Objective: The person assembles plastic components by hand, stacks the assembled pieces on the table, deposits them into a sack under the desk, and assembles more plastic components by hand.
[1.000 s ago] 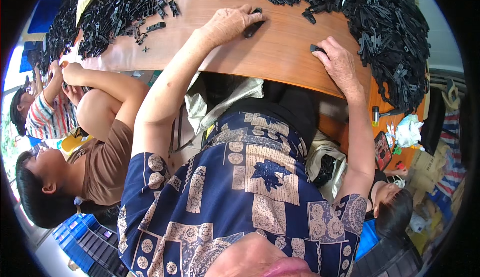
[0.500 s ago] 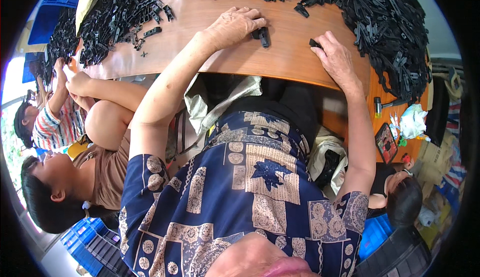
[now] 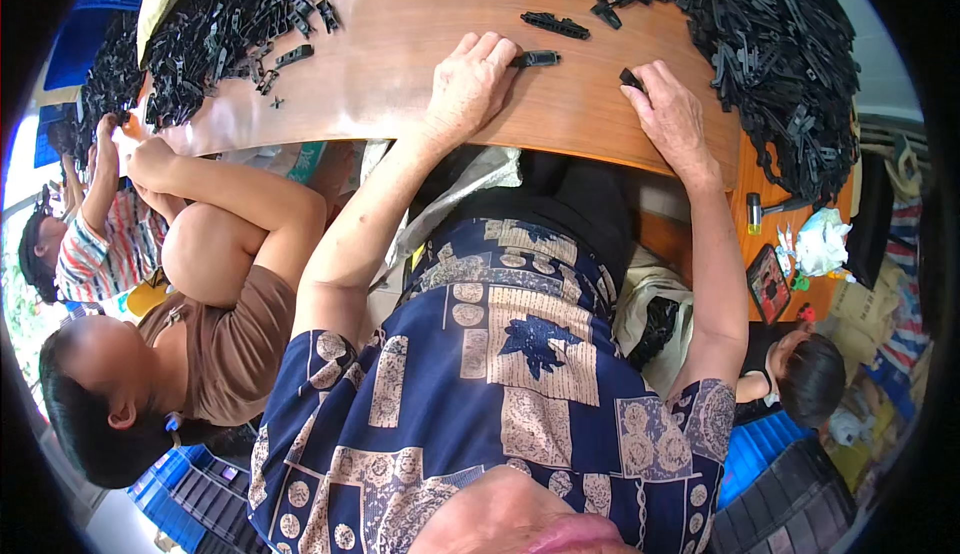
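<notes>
1. Keeping the R hand [image 3: 668, 109] steady seems wise to me: its fingers pinch a small black plastic pc [image 3: 630, 79] over the table [image 3: 590, 109].
2. L hand [image 3: 472, 81]: fingers meet one end of a dark plastic clip [image 3: 540, 58] between the hands; can't tell if gripped or merely touched.
3. I'd leave that clip's free end exposed, w/ light pressure, clear of the loose toothed strip [image 3: 555, 25] just beyond.

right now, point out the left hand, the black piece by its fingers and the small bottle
Left hand [image 3: 470, 85]: head view, back of the hand.
Black piece [image 3: 541, 58]: head view, middle of its visible length.
Small bottle [image 3: 754, 217]: head view, its yellowish lower body.
</notes>
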Action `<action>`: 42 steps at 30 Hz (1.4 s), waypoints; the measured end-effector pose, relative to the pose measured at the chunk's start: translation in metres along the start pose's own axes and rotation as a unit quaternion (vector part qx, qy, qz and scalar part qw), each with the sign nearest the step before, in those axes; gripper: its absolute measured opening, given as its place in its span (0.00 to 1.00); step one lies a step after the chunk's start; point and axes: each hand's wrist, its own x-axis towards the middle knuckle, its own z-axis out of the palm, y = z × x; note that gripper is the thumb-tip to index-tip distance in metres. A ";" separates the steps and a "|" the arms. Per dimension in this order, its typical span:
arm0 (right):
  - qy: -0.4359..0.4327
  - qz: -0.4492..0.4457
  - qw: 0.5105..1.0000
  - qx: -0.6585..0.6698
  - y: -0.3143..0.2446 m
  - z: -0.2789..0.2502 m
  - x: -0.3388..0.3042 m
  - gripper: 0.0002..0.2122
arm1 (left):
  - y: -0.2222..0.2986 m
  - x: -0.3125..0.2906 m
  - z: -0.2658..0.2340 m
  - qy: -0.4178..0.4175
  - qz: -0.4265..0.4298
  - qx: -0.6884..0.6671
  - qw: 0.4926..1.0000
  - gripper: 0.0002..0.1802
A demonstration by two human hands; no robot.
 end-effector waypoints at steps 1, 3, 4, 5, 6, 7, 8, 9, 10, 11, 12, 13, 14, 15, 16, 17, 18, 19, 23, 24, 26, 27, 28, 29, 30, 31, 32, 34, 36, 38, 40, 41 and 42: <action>-0.002 0.001 1.000 -0.001 -0.001 0.000 0.000 0.09 | 0.001 -0.001 -0.001 -0.003 0.018 -0.012 1.000 0.12; 0.002 0.006 1.000 -0.003 -0.001 -0.001 0.000 0.09 | 0.004 -0.003 0.000 -0.006 0.034 -0.027 0.999 0.12; -0.001 0.007 1.000 -0.005 -0.002 -0.001 0.000 0.09 | 0.006 -0.005 0.001 -0.017 0.047 -0.033 0.998 0.14; 0.004 0.000 1.000 0.005 -0.002 -0.001 0.000 0.09 | 0.007 -0.005 0.002 -0.029 0.061 -0.039 0.997 0.15; 0.008 -0.005 1.000 0.015 -0.003 -0.001 0.001 0.09 | 0.008 -0.005 0.003 -0.029 0.060 -0.043 0.997 0.15; 0.005 -0.003 1.000 0.013 -0.003 -0.001 0.002 0.09 | 0.009 -0.006 0.003 -0.014 0.052 -0.048 0.997 0.16; -0.007 -0.002 0.999 0.051 -0.004 0.000 0.004 0.09 | 0.009 -0.006 0.003 0.002 0.044 -0.053 0.998 0.17; -0.019 0.000 0.996 0.089 -0.007 -0.001 0.006 0.09 | 0.009 -0.006 0.002 0.001 0.042 -0.057 0.998 0.17; -0.023 0.002 0.996 0.087 -0.011 -0.003 0.007 0.09 | 0.007 -0.006 0.001 -0.001 0.029 -0.071 0.997 0.17; -0.021 -0.013 0.994 0.106 -0.016 -0.005 0.009 0.09 | 0.005 -0.007 0.001 -0.002 0.016 -0.084 0.996 0.16; -0.020 -0.028 0.992 0.125 -0.020 -0.007 0.012 0.09 | 0.002 -0.007 0.002 -0.006 0.030 -0.085 0.996 0.15; -0.023 -0.027 0.992 0.124 -0.023 -0.008 0.015 0.09 | 0.001 -0.007 0.003 -0.006 0.028 -0.088 0.996 0.15; -0.038 -0.050 0.992 0.109 -0.024 -0.009 0.018 0.09 | 0.000 -0.007 0.004 -0.015 0.026 -0.095 0.995 0.14; -0.054 -0.074 0.991 0.095 -0.026 -0.009 0.021 0.09 | 0.000 -0.007 0.003 -0.024 0.025 -0.102 0.994 0.13; -0.057 -0.074 0.991 0.094 -0.029 -0.010 0.024 0.09 | 0.000 -0.006 0.003 -0.023 0.022 -0.103 0.994 0.13; -0.063 -0.105 0.990 0.069 -0.031 -0.010 0.027 0.09 | 0.000 -0.004 0.002 -0.026 0.026 -0.107 0.994 0.13; -0.069 -0.137 0.987 0.044 -0.034 -0.010 0.029 0.09 | 0.000 -0.004 0.001 -0.028 0.028 -0.110 0.993 0.12; -0.073 -0.139 0.987 0.044 -0.036 -0.009 0.032 0.09 | 0.000 -0.004 0.002 -0.027 0.025 -0.111 0.993 0.12; -0.127 -0.154 0.980 -0.015 -0.046 -0.007 0.038 0.08 | -0.003 -0.003 0.003 -0.027 0.024 -0.126 0.991 0.11; -0.136 -0.150 0.979 -0.021 -0.048 -0.007 0.039 0.08 | -0.002 -0.003 0.003 -0.025 0.026 -0.130 0.991 0.11; -0.141 -0.145 0.979 -0.009 -0.050 -0.005 0.041 0.09 | -0.002 -0.003 0.003 -0.028 0.024 -0.139 0.990 0.11; -0.141 -0.137 0.980 0.002 -0.050 -0.005 0.042 0.10 | -0.002 0.001 0.003 -0.030 0.028 -0.148 0.988 0.11; -0.139 -0.135 0.981 -0.002 -0.054 -0.001 0.043 0.10 | -0.002 0.001 0.004 -0.029 0.031 -0.150 0.988 0.11; -0.132 -0.141 0.981 0.013 -0.059 0.007 0.043 0.10 | -0.002 -0.001 0.004 -0.039 0.026 -0.156 0.987 0.12; -0.124 -0.152 0.980 0.029 -0.061 0.012 0.045 0.10 | -0.002 -0.003 0.004 -0.048 0.019 -0.159 0.986 0.12; -0.121 -0.154 0.980 0.027 -0.058 0.012 0.047 0.10 | -0.002 -0.003 0.005 -0.045 0.021 -0.156 0.986 0.12; -0.136 -0.147 0.979 0.039 -0.055 0.010 0.048 0.09 | -0.003 -0.003 0.006 -0.047 0.020 -0.155 0.987 0.12; -0.146 -0.144 0.977 0.051 -0.046 0.006 0.055 0.09 | -0.002 0.000 0.001 -0.045 0.020 -0.148 0.988 0.12; -0.108 -0.038 0.980 0.161 -0.032 0.000 0.066 0.10 | 0.000 -0.001 -0.005 -0.050 -0.001 -0.166 0.985 0.12; -0.009 -0.031 0.998 0.061 -0.015 0.004 0.075 0.10 | -0.002 0.010 -0.006 -0.038 -0.044 -0.189 0.980 0.13; 0.093 -0.014 0.995 -0.041 0.001 0.019 0.082 0.10 | -0.008 0.031 0.003 -0.003 -0.103 -0.187 0.977 0.12; 0.099 -0.028 0.992 -0.076 0.008 0.030 0.083 0.10 | -0.008 0.043 0.010 -0.004 -0.097 -0.187 0.978 0.12; 0.103 -0.042 0.988 -0.110 0.014 0.037 0.082 0.10 | -0.010 0.054 0.018 0.026 -0.061 -0.140 0.988 0.11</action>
